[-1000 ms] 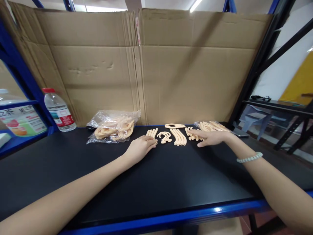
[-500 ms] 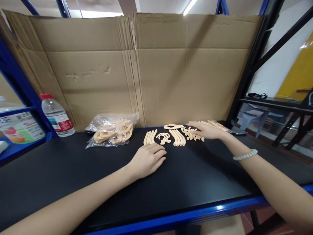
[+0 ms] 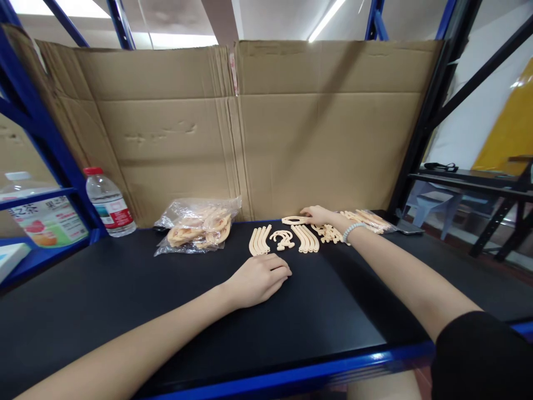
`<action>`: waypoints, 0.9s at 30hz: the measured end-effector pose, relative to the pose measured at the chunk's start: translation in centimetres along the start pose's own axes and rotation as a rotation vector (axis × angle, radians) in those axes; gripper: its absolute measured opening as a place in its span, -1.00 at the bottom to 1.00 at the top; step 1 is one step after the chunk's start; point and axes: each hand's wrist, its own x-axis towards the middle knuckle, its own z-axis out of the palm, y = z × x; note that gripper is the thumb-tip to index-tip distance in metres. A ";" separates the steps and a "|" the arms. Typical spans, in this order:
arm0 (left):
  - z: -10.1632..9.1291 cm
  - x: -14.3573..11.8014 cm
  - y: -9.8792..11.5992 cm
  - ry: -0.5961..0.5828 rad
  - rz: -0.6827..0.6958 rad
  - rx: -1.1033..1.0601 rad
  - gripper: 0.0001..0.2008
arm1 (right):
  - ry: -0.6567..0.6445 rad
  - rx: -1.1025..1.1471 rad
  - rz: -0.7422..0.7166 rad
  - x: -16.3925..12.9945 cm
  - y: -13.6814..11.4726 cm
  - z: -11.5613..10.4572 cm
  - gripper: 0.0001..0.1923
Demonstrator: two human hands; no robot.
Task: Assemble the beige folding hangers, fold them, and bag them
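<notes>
- The left hand (image 3: 260, 279) is laid flat and empty on the black table (image 3: 125, 289), just near of the curved strips (image 3: 259, 240).
- The right hand (image 3: 322, 215) is stretched far, its fingers (image 3: 306, 211) touching the flat oval piece (image 3: 293, 220); no grasp is seen.
- Risk: the sorted rows, including the long curved pieces (image 3: 306, 239), could be scattered if brushed by the right forearm lying close beside them.
- A bag of parts (image 3: 197, 225) lies to the left.
</notes>
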 end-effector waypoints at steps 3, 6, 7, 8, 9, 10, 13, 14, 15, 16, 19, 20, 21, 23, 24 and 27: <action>0.0 0.0 0.0 0.024 0.010 -0.012 -0.74 | 0.033 0.069 0.016 0.1 -0.1 0.2 -0.78; -0.1 0.1 0.0 0.044 0.015 -0.018 -0.74 | 0.128 0.179 0.022 -0.3 0.1 0.2 -0.81; -0.1 0.1 0.0 0.041 0.015 -0.017 -0.74 | 0.175 0.226 0.028 -0.4 0.1 0.1 -0.81; 0.0 0.1 0.1 0.035 0.014 -0.016 -0.74 | 0.225 0.278 0.040 -0.6 0.1 0.0 -0.78; 0.0 0.0 0.1 0.030 0.012 -0.018 -0.74 | 0.275 0.336 0.057 -0.8 0.0 -0.1 -0.76; 0.1 0.0 0.1 0.031 0.007 -0.026 -0.74 | 0.324 0.397 0.077 -1.0 -0.1 -0.3 -0.73; 0.4 -0.2 0.1 0.090 -0.066 -0.120 -0.76 | 0.450 0.592 0.112 -2.2 -0.8 -1.1 -0.68; 0.5 -0.3 0.1 0.130 -0.124 -0.172 -0.77 | 0.479 0.653 0.111 -2.8 -1.2 -1.4 -0.67; 0.5 -0.2 0.1 0.182 -0.201 -0.234 -0.79 | 0.498 0.709 0.104 -3.6 -1.6 -1.7 -0.67; 0.6 -0.2 0.2 0.247 -0.295 -0.307 -0.82 | 0.505 0.760 0.094 -4.5 -2.2 -1.9 -0.67; 0.4 0.2 0.7 0.461 -0.589 -0.544 -0.83 | 0.473 0.875 0.055 -7.8 -4.4 -1.8 -0.66; 0.3 0.4 0.9 0.516 -0.659 -0.602 -0.79 | 0.461 0.900 0.044 -8.8 -5.4 -1.5 -0.64; 0.3 0.5 1.1 0.550 -0.702 -0.638 -0.74 | 0.444 0.936 0.032 -9.8 -6.3 -1.0 -0.62; 0.3 0.7 1.5 0.566 -0.717 -0.647 -0.65 | 0.379 1.086 -0.002 -11.5 -8.3 0.0 -0.59; 0.3 0.8 1.7 0.561 -0.704 -0.636 -0.62 | 0.336 1.113 -0.025 -12.2 -9.3 0.5 -0.60; 0.5 0.8 2.2 0.525 -0.653 -0.594 -0.68 | 0.221 1.117 -0.099 -13.5 -11.4 1.5 -0.63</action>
